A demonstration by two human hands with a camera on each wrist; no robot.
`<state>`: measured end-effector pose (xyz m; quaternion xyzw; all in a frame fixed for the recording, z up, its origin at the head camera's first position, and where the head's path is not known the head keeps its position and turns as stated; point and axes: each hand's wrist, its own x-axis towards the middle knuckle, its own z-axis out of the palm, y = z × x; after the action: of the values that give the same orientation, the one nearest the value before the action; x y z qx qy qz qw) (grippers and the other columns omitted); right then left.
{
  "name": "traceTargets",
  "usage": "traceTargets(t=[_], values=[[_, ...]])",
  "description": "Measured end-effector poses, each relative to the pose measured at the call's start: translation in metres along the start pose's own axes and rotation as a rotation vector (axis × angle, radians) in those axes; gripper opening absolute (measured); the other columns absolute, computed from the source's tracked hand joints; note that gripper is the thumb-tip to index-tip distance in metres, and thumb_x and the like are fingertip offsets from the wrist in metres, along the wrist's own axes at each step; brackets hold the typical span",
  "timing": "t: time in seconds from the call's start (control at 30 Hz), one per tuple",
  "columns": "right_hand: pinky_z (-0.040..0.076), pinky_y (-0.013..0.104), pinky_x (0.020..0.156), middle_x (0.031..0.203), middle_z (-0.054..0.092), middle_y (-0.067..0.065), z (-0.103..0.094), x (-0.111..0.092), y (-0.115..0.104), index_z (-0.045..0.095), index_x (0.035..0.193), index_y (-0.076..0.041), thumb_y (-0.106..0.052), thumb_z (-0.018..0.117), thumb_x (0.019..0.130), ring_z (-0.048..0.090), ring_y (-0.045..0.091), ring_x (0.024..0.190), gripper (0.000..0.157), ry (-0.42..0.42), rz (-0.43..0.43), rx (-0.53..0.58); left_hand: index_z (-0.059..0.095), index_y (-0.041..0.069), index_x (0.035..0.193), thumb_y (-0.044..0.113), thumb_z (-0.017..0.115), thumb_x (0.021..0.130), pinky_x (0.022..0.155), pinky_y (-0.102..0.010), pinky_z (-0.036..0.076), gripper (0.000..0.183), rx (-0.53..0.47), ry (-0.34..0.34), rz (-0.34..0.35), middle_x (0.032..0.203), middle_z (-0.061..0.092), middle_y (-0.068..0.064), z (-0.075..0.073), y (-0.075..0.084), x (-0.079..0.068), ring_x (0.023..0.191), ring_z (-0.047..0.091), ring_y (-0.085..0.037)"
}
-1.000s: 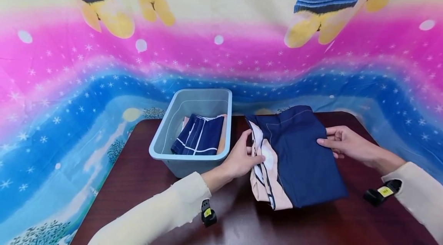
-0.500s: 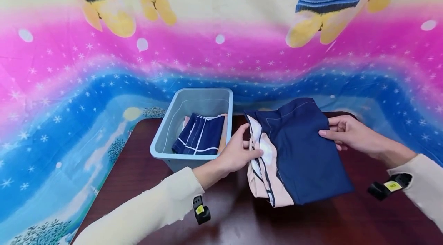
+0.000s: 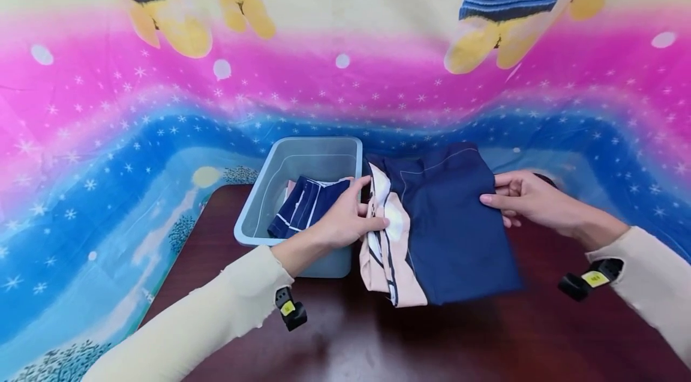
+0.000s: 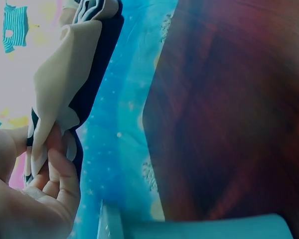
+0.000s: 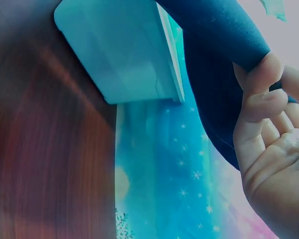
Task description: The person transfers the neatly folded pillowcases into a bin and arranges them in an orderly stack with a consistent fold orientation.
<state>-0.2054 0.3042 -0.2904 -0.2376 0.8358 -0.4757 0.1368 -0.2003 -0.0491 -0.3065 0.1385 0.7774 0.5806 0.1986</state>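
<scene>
A folded navy cloth (image 3: pixel 459 232) with a peach, white and black patterned edge is held up over the table between both hands. My left hand (image 3: pixel 341 220) pinches its layered patterned side between thumb and fingers, as the left wrist view shows at close range. At the opposite, plain navy side, my right hand (image 3: pixel 531 199) grips the edge; in the right wrist view the thumb and fingers close on the navy fabric (image 5: pixel 219 30). Left of the cloth stands a grey-blue plastic bin (image 3: pixel 330 266). Inside lies another folded navy cloth (image 3: pixel 302 208) with white lines, partly hidden by my left hand.
The dark reddish-brown table (image 3: pixel 227 298) carries the bin near its back edge. Behind it hangs a printed backdrop sheet (image 3: pixel 345 94) with bears and snowflakes. Black devices with yellow labels are strapped at the left wrist (image 3: pixel 291 310) and the right wrist (image 3: pixel 591 279).
Both hands have carried the folded cloth upward, then left towards the bin. My left hand now overlaps the bin's right side. The bin and its contents stay put.
</scene>
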Motion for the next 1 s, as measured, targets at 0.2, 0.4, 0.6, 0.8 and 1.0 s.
traceTargets(t=[0.2, 0.4, 0.6, 0.8, 1.0], values=[[0.053, 0.037, 0.057, 0.059, 0.056, -0.004, 0.008, 0.012, -0.004, 0.063, 0.113, -0.001, -0.013, 0.053, 0.105, 0.057, 0.021, 0.052, 0.017, -0.017, -0.007, 0.039, 0.010, 0.021, 0.162, 0.011, 0.071, 0.094, 0.056, -0.027, 0.042, 0.092, 0.048, -0.008, -0.031, 0.076, 0.066, -0.001, -0.016, 0.002, -0.003, 0.057, 0.055, -0.012], [0.053, 0.037, 0.060, 0.066, 0.065, -0.003, 0.014, 0.022, -0.008, 0.063, 0.121, -0.002, -0.015, 0.054, 0.105, 0.060, 0.020, 0.054, 0.023, -0.033, 0.005, 0.067, 0.011, 0.020, 0.162, 0.012, 0.071, 0.094, 0.054, -0.028, 0.044, 0.091, 0.095, -0.015, -0.035, 0.083, 0.072, -0.007, -0.031, 0.004, -0.005, 0.058, 0.058, -0.013], [0.054, 0.036, 0.059, 0.075, 0.072, 0.000, 0.019, 0.033, -0.013, 0.063, 0.124, -0.001, -0.016, 0.056, 0.104, 0.059, 0.018, 0.055, 0.025, -0.030, 0.006, 0.085, 0.010, 0.020, 0.162, 0.012, 0.069, 0.096, 0.064, -0.027, 0.052, 0.090, 0.111, -0.019, -0.047, 0.091, 0.075, -0.012, -0.046, 0.006, -0.006, 0.069, 0.068, -0.012], [0.054, 0.035, 0.058, 0.073, 0.072, -0.001, 0.025, 0.043, -0.016, 0.064, 0.121, -0.002, -0.016, 0.057, 0.104, 0.061, 0.015, 0.055, 0.023, -0.028, 0.019, 0.117, 0.009, 0.021, 0.163, 0.014, 0.069, 0.096, 0.075, -0.037, 0.057, 0.090, 0.151, -0.030, -0.056, 0.087, 0.075, -0.006, -0.059, 0.009, -0.009, 0.071, 0.069, -0.013], [0.053, 0.033, 0.057, 0.067, 0.067, -0.001, 0.033, 0.050, -0.021, 0.063, 0.116, 0.000, -0.017, 0.058, 0.103, 0.063, 0.016, 0.057, 0.022, -0.030, 0.006, 0.138, 0.011, 0.020, 0.162, 0.015, 0.069, 0.096, 0.110, -0.051, 0.042, 0.088, 0.202, -0.025, -0.044, 0.080, 0.074, -0.002, -0.073, 0.009, -0.012, 0.068, 0.069, -0.013]])
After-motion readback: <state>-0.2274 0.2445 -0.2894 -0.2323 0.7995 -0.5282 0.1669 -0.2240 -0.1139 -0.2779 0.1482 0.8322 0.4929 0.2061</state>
